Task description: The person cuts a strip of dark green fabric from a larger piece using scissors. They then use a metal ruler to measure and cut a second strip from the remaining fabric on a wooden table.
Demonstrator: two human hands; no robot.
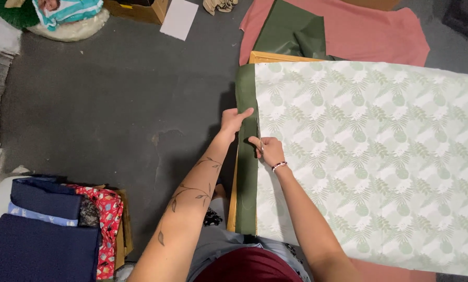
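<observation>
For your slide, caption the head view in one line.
Left hand steadies green fabric while right hand cuts beside leaf-print sheet.

The patterned sheet lies on the table; folded fabrics sit at eight o'clock, loose cloth at twelve.

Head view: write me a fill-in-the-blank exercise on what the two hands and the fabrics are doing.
1. The left hand presses flat on the plain ____ fabric strip.
2. The right hand, at the edge of the leaf-print fabric, wears a beaded ____ on its wrist.
3. Beyond the wooden board lies a large sheet of ____ fabric on the floor.
4. Folded navy fabrics are stacked at the person's ____ side.

Missing words: green; bracelet; pink; left
</observation>
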